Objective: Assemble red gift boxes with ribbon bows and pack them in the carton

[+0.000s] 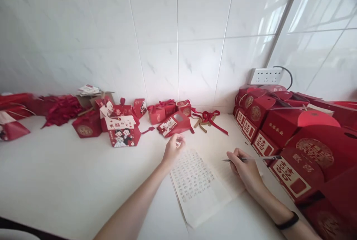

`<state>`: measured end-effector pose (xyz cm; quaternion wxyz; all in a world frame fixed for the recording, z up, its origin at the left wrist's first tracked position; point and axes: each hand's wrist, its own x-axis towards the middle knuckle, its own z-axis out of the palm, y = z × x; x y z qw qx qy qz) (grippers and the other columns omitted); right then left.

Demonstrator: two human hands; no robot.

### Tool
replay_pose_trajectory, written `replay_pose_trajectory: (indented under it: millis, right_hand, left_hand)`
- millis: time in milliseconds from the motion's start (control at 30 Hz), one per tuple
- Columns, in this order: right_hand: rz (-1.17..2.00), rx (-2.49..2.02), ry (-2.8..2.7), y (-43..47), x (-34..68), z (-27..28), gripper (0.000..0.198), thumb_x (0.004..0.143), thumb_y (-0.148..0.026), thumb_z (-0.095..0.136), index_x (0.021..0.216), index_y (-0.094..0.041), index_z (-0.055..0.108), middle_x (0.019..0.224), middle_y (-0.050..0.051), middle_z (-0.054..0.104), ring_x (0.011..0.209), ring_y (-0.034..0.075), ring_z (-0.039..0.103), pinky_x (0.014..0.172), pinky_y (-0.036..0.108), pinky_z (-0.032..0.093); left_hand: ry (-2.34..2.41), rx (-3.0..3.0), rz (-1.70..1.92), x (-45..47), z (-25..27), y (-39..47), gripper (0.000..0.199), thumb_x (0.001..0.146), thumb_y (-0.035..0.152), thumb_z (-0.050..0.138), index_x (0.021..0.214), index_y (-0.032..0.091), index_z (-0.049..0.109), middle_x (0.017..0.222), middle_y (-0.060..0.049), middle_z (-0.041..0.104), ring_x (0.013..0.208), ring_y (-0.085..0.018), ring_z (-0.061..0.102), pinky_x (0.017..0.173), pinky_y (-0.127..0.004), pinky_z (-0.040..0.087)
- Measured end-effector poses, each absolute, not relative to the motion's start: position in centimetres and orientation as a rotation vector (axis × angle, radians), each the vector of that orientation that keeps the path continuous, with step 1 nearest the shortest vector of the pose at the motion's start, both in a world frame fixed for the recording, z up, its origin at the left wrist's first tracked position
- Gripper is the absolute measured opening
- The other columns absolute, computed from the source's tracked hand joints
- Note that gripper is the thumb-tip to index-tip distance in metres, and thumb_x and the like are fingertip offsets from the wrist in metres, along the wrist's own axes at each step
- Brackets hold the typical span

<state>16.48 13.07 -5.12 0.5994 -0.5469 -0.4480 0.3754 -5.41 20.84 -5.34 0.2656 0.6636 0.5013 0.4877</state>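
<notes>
An open notebook (199,208) lies on the white tabletop, its left page filled with rows of handwriting and its right page partly under my right hand. My right hand (247,173) grips a pen (263,158), tip pointing left above the right page. At the notebook's top left corner is my left hand (173,150), fingers curled in loosely, with nothing visible in them. Just beyond its fingertips a red gift box (181,123) with a clear window lies tipped over. A dark band (287,221) circles my right wrist.
Red gift boxes (273,121) are stacked along the right side, close to my right forearm. More small boxes, one with a cartoon couple (124,136), stand at the back left. Loose ribbons (209,117) lie near the tiled wall. A power strip (266,76) is behind the stack.
</notes>
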Motion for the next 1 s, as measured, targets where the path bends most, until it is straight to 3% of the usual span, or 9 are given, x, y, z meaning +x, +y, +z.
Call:
replay_pose_trajectory:
  millis: [200, 300, 500, 667, 767, 900, 1000]
  right_hand:
    - [0.810, -1.417, -1.142, 14.3, 17.0, -6.1, 0.038, 0.060, -0.052, 0.053, 0.049, -0.021, 0.034, 0.042, -0.004, 0.036, 0.038, 0.009, 0.029, 0.038, 0.022, 0.022]
    - [0.718, -1.476, -1.259, 14.4, 17.0, -6.3, 0.038, 0.063, -0.054, 0.049, 0.049, -0.021, 0.035, 0.043, -0.003, 0.038, 0.042, 0.011, 0.035, 0.045, 0.023, 0.028]
    - [0.741, -1.524, -1.328, 14.2, 16.9, -6.3, 0.039, 0.064, -0.057, 0.044, 0.051, -0.021, 0.034, 0.044, -0.004, 0.038, 0.046, 0.013, 0.037, 0.050, 0.025, 0.029]
    - [0.755, -1.501, -1.332, 14.1, 16.6, -6.2, 0.038, 0.063, -0.056, 0.043, 0.051, -0.022, 0.032, 0.045, -0.004, 0.036, 0.047, 0.014, 0.037, 0.051, 0.025, 0.029]
    - [0.754, -1.479, -1.341, 14.3, 16.6, -6.3, 0.037, 0.064, -0.055, 0.044, 0.052, -0.021, 0.033, 0.046, -0.004, 0.036, 0.048, 0.014, 0.037, 0.052, 0.025, 0.029]
    - [0.788, -1.459, -1.345, 14.5, 16.6, -6.7, 0.036, 0.066, -0.053, 0.045, 0.053, -0.021, 0.034, 0.046, -0.004, 0.036, 0.047, 0.014, 0.037, 0.051, 0.025, 0.029]
    - [0.775, -1.453, -1.335, 14.6, 16.5, -6.7, 0.035, 0.067, -0.052, 0.045, 0.054, -0.021, 0.034, 0.047, -0.004, 0.036, 0.049, 0.014, 0.036, 0.051, 0.025, 0.028]
  left_hand:
    - [1.670, 1.737, 1.708, -9.8, -5.1, 22.6, 0.032, 0.068, 0.008, 0.049, 0.099, 0.017, 0.048, 0.105, -0.012, 0.052, 0.109, -0.027, 0.049, 0.095, -0.046, 0.039]
    - [1.747, 1.975, 1.717, -11.5, -3.8, 22.4, 0.033, 0.069, 0.005, 0.048, 0.099, 0.017, 0.047, 0.107, -0.012, 0.050, 0.112, -0.025, 0.046, 0.102, -0.044, 0.034]
    - [2.128, 2.341, 0.977, -12.9, 1.5, 25.2, 0.041, 0.076, 0.011, 0.048, 0.117, 0.017, 0.044, 0.127, -0.013, 0.043, 0.125, -0.024, 0.038, 0.104, -0.038, 0.032]
    - [2.255, 2.207, 0.638, -14.1, 3.8, 30.9, 0.071, 0.067, 0.018, 0.061, 0.131, 0.007, 0.032, 0.136, -0.024, 0.035, 0.131, -0.037, 0.030, 0.103, -0.049, 0.030]
    - [2.247, 2.183, 0.442, -14.9, 4.1, 33.8, 0.086, 0.060, 0.020, 0.067, 0.136, 0.011, 0.028, 0.143, -0.023, 0.031, 0.136, -0.037, 0.024, 0.104, -0.048, 0.028]
    - [2.221, 2.192, 0.270, -15.5, 3.9, 36.4, 0.088, 0.060, 0.030, 0.067, 0.137, 0.018, 0.027, 0.147, -0.020, 0.027, 0.138, -0.035, 0.020, 0.106, -0.049, 0.026]
    - [2.224, 2.210, 0.188, -15.8, 3.7, 37.6, 0.089, 0.063, 0.035, 0.065, 0.139, 0.016, 0.024, 0.150, -0.022, 0.020, 0.140, -0.036, 0.012, 0.107, -0.053, 0.022]
